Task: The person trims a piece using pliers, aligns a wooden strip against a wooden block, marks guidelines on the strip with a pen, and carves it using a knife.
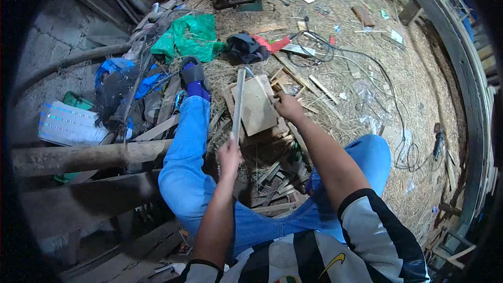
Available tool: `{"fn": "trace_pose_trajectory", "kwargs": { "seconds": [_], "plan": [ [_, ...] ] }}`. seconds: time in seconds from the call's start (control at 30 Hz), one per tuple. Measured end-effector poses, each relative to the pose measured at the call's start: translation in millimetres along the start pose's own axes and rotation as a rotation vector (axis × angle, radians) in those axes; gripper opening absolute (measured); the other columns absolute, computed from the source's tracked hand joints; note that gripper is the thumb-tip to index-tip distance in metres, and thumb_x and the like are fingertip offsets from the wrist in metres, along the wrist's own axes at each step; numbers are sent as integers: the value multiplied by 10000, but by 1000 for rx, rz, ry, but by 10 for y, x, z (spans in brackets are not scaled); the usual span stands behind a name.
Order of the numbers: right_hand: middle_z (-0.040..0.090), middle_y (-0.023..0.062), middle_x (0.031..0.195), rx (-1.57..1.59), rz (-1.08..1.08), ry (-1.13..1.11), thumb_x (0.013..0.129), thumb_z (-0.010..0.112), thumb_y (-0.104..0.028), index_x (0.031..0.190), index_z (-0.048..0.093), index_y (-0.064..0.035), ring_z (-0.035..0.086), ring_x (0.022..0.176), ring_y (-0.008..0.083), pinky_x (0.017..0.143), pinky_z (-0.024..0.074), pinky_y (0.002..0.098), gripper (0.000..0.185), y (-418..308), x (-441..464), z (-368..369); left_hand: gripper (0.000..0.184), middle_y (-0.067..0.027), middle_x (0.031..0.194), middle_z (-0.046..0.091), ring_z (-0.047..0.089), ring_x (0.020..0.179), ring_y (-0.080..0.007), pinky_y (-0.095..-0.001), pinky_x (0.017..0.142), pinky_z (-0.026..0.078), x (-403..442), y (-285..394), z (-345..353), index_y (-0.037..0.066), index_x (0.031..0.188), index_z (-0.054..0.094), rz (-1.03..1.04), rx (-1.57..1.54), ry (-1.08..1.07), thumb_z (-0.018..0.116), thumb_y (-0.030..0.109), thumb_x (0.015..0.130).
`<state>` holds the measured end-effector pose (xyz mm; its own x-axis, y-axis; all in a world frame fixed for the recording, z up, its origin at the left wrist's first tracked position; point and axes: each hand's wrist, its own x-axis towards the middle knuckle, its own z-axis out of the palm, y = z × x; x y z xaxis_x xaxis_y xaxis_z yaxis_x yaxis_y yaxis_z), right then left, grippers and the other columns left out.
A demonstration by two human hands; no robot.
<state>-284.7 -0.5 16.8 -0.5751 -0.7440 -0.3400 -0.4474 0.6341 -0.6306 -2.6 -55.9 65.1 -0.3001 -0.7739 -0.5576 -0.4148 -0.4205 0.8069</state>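
Note:
My left hand (229, 153) is closed around the lower end of a long, narrow pale wooden strip (239, 99), which points away from me. The strip passes along the left side of a flat wooden board (255, 107) that lies on a wooden block between my legs. My right hand (288, 107) is closed at the board's right edge, fingers curled; I cannot make out what is in them. Just beyond the board's far edge shows a thin, bent, bluish piece (249, 72), partly hidden.
Wood scraps (277, 183) lie below the block. Ahead are a green plastic bag (189, 39), a dark cloth bundle (246, 47) and a looped black cable (319, 47). A power tool (438, 141) lies at right; a thick wooden pole (94, 158) runs along the left.

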Motion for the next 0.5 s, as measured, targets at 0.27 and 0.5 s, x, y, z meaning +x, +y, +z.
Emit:
{"fn": "trace_pose_trajectory", "kwargs": {
  "seconds": [0.27, 0.5],
  "plan": [
    [701, 269, 1097, 265, -11, 109, 1018, 532, -435, 1232, 637, -10, 677, 1031, 416, 891, 529, 486, 487, 200, 518, 528, 482, -18, 593, 551, 488, 426, -94, -274, 392, 384, -7, 109, 45, 45, 829, 606, 70, -9, 53, 529, 455, 1070],
    [686, 316, 1091, 300, 141, 70, 1018, 510, -470, 1159, 654, 30, 644, 1091, 476, 956, 490, 527, 538, 115, 579, 533, 426, 9, 639, 524, 449, 467, -71, -246, 409, 360, -9, 130, 46, 46, 930, 624, 83, 7, 41, 509, 426, 1084]
  ]
}}
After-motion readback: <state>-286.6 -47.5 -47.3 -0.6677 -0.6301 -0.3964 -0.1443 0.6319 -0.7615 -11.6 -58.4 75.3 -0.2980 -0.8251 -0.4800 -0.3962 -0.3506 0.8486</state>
